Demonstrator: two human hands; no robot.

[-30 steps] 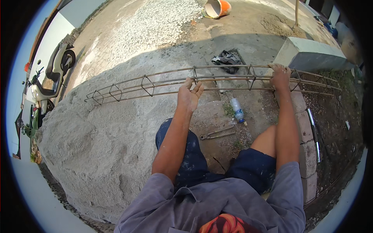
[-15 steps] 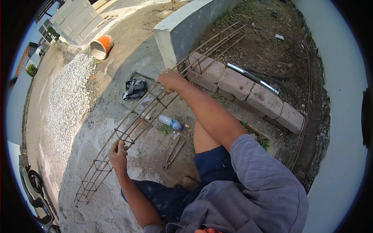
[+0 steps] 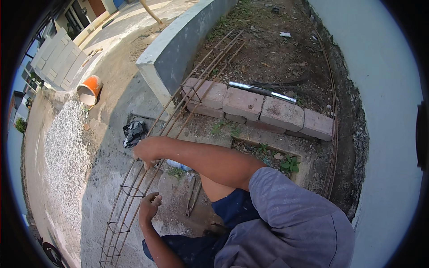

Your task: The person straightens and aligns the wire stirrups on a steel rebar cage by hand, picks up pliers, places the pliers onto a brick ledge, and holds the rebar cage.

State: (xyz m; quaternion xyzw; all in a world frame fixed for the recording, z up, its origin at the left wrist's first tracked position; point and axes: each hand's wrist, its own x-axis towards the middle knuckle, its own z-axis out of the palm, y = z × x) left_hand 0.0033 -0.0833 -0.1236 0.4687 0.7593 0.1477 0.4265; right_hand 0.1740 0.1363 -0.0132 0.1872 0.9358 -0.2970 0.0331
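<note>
A long rebar cage (image 3: 134, 191), thin rusty bars tied with square stirrups, slants from the lower left up to the far middle. My right hand (image 3: 148, 150) is closed round its bars about midway, the fingers partly hidden behind the hand. Just right of the cage, my left hand (image 3: 149, 205) is off the bars, its fingers loosely bent and apart, holding nothing. The cage's far part passes over the left end of a low row of concrete blocks (image 3: 242, 102). Under my right forearm, a plastic bottle (image 3: 178, 165) shows only in part.
A crumpled black plastic bag (image 3: 134, 133) lies left of the cage. Pincers (image 3: 193, 198) rest on the ground by my knee. White gravel (image 3: 65, 147) and an orange bucket (image 3: 90, 89) on its side are farther left. Walls (image 3: 167, 53) stand ahead and right. A metal tube (image 3: 262, 91) lies behind the blocks.
My left hand has come off the rebar cage. The right hand has moved along the bars toward the near end. The whole view has shifted, with surroundings now farther left.
</note>
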